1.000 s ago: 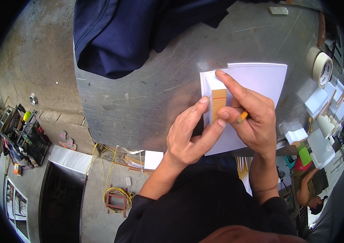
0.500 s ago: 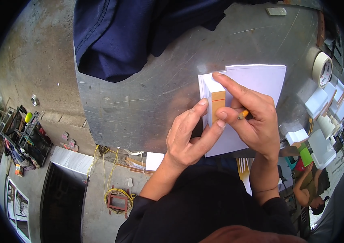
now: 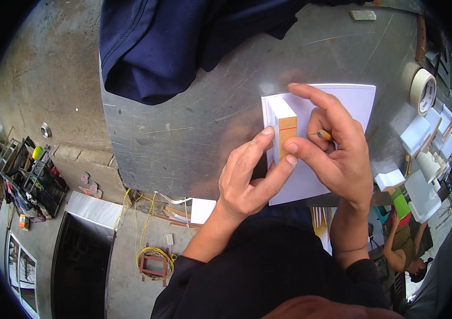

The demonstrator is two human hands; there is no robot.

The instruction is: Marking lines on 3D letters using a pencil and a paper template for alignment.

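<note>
From here I see both forearms reaching up from below: my left forearm (image 3: 207,236) slants rightward, my right forearm (image 3: 348,236) rises almost straight. My left hand (image 3: 242,181) is cupped, its thumb (image 3: 275,179) apart from its fingers (image 3: 250,151). My right hand (image 3: 343,151) stretches its index finger (image 3: 317,97) forward, the others curled, thumbs close together.

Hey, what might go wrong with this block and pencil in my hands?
The block might shift if your left hand loosens its hold. The pencil in your right hand points toward the block, so a slip might leave a stray mark.
</note>
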